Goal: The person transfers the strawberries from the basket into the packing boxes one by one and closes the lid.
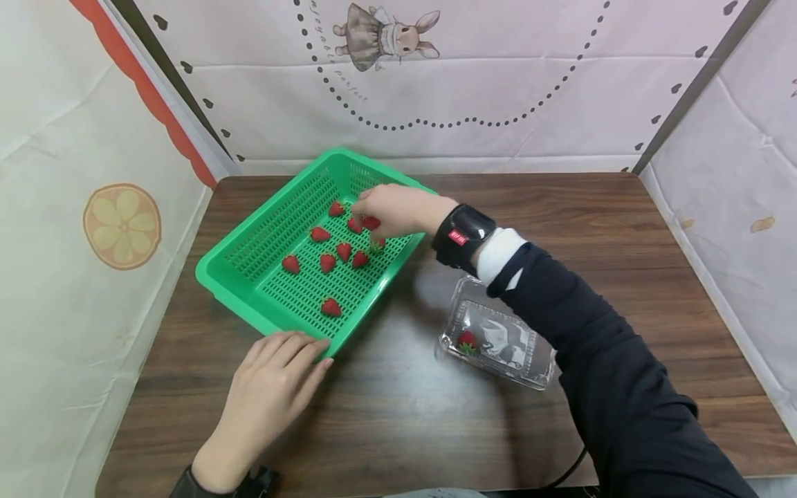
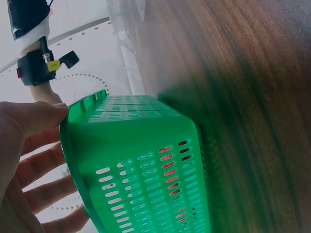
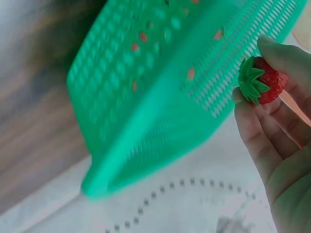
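The right hand (image 1: 392,207) reaches over the green basket (image 1: 249,280) with a strawberry (image 3: 262,80) pinched between thumb and fingertips, green cap turned toward the palm, so its fingers are closed on the fruit and it hangs just above the basket floor. Below and to the near side of that hand lie the berries already in the basket (image 1: 326,261), about nine of them loosely scattered on the perforated bottom, most just beside the fingertips and one (image 1: 331,306) well apart toward the near wall. Back along the forearm, close to the sleeve (image 1: 598,360), sits a clear plastic clamshell (image 1: 498,339) on the wooden table (image 1: 436,415), and only one strawberry (image 1: 467,340) shows in it; judging from that, the move of fruit from box to basket looks nearly done, with the held berry still to be set down and that last one left. The left hand (image 1: 274,380) lies flat, fingers straight, with fingertips against the basket's near corner, steadying it without gripping. The head view alone shows the count and the clamshell; the right wrist view alone shows the pinch clearly, which the hand's back hides from above; the left wrist view shows the thumb (image 2: 41,116) resting on the basket rim and red showing through the wall slots.
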